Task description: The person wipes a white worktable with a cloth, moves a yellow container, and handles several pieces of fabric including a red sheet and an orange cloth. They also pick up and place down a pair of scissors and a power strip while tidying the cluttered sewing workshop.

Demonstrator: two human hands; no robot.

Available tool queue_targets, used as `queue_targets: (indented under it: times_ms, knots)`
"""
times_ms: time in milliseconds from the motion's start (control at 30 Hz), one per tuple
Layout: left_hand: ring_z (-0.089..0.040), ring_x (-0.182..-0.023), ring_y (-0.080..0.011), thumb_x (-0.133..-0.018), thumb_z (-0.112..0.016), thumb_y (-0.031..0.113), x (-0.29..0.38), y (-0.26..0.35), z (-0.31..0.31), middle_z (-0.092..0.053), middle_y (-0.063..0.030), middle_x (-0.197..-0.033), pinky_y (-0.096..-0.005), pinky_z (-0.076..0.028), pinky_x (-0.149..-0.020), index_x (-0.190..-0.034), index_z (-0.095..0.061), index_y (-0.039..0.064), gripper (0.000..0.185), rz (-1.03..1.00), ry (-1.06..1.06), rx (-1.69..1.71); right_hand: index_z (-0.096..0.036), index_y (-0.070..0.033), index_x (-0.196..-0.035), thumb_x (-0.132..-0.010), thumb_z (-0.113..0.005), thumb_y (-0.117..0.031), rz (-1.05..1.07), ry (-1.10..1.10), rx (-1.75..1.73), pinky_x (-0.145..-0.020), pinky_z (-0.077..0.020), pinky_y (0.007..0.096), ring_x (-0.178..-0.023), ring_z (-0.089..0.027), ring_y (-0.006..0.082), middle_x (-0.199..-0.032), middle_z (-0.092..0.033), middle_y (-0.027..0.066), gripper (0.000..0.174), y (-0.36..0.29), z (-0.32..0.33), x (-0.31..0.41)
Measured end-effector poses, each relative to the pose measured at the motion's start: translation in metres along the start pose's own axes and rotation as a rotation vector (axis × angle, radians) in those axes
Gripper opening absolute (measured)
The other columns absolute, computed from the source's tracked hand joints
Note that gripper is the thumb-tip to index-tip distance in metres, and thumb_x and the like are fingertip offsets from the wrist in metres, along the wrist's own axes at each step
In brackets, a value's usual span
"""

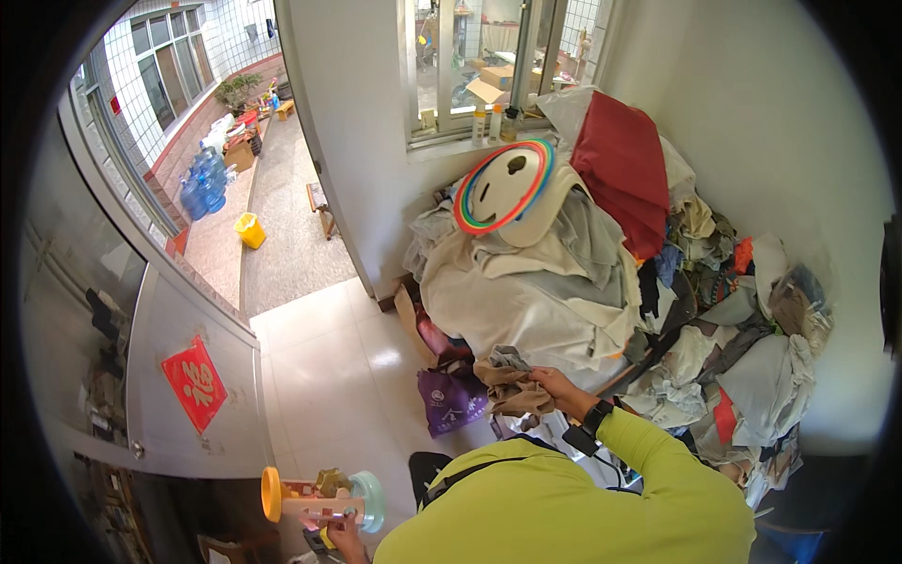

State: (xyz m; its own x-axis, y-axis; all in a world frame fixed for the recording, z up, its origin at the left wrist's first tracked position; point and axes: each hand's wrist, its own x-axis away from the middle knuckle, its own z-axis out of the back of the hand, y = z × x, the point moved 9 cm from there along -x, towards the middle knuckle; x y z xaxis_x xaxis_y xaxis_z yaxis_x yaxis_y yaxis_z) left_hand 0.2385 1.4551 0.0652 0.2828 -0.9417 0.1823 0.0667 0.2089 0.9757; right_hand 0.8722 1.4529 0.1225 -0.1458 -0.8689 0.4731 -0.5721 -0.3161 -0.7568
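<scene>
My right hand (560, 390) grips a crumpled bundle of brown and grey cloth (514, 388) in front of the large fabric heap. Low on the left, the fingers of my left hand (345, 537) close on a plastic toy-like frame (320, 509). An orange ring (270, 494) forms one end of that frame, and a pale green ring (373, 502) forms the other. Inside it sits an olive-coloured piece (332, 482) whose kind I cannot tell. Just beyond the brown cloth lies a purple bag (451, 402) bearing writing, on the tiled floor.
Cream fabric (507, 303) tops the heap, with a rainbow-rimmed hat-like item (511, 185) and red cloth (624, 169). Scraps (764, 374) pile along the right wall. At left, a metal door (190, 303) opens onto a yard with a yellow bin (250, 231) and water bottles (204, 185).
</scene>
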Motion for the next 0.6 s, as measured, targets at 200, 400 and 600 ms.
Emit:
queue_targets:
  times_ms: [200,400,600]
  knots:
    - [-0.063,-0.077,-0.0129,-0.084,-0.07,0.004,-0.176,0.011,0.028,-0.066,-0.0084,-0.092,-0.0264,-0.05,-0.067,-0.104,-0.06,-0.008,0.026,0.053,-0.163,-0.2,-0.061,0.003,-0.115,-0.091,-0.052,-0.006,0.037,0.129,0.02,-0.071,-0.0527,0.0271,-0.083,-0.064,0.0136,-0.098,-0.067,0.0063,0.027,-0.013,-0.081,-0.128]
    - [-0.06,-0.093,-0.0175,-0.084,-0.071,0.007,-0.414,0.127,-0.007,-0.063,-0.0111,-0.108,-0.0314,-0.051,-0.076,-0.115,-0.055,-0.006,0.037,-0.126,-0.305,-0.173,-0.062,0.001,-0.115,-0.09,-0.056,-0.01,0.091,0.343,-0.127,-0.073,-0.0517,0.0282,-0.082,-0.063,0.0142,-0.096,-0.066,0.0063,0.028,0.005,-0.162,-0.226]
    - [-0.06,-0.088,-0.0148,-0.082,-0.068,0.005,-0.603,0.246,-0.098,-0.06,-0.0047,-0.102,-0.0287,-0.05,-0.066,-0.118,-0.054,0.001,0.038,-0.072,-0.374,-0.143,-0.062,0.002,-0.107,-0.088,-0.058,-0.008,0.192,0.565,-0.221,-0.067,-0.0512,0.0284,-0.075,-0.061,0.0133,-0.089,-0.065,0.0055,0.023,0.015,-0.216,-0.28]
